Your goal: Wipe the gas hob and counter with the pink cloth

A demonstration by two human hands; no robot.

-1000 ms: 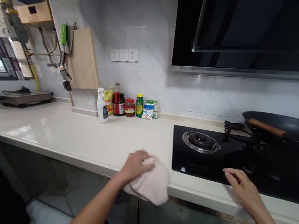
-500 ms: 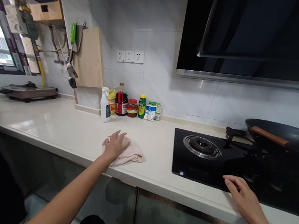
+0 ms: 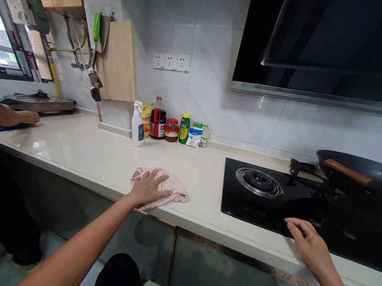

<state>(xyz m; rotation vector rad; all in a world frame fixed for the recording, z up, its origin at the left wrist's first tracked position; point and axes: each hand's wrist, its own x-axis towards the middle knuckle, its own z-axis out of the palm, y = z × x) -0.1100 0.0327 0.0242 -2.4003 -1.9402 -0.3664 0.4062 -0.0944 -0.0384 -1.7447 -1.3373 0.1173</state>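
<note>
A pale pink cloth [image 3: 176, 190] lies crumpled on the white countertop [image 3: 76, 154]. My left hand [image 3: 149, 188] rests flat on top of it, palm down with the fingers spread. By the front edge of the black gas hob [image 3: 255, 215], my right hand [image 3: 308, 241] hovers or rests lightly; which of the two I cannot tell. Its fingers are curled together loosely, and nothing shows in them. Behind the cloth stands a white spray bottle [image 3: 138, 125].
Along the wall sit a dark sauce bottle [image 3: 158, 123], a red-lidded jar [image 3: 171, 130], a green bottle [image 3: 184, 129] and a white-blue packet [image 3: 194, 137]. A wok [image 3: 350, 163] occupies the hob's right side. At left, another person's hand [image 3: 28, 117] is on the counter beside blue cloth.
My left hand has flattened and spread lower onto the cloth. The other person has moved further into view, reaching onto the counter. The camera view has shifted slightly; my right hand is nearly unchanged.
</note>
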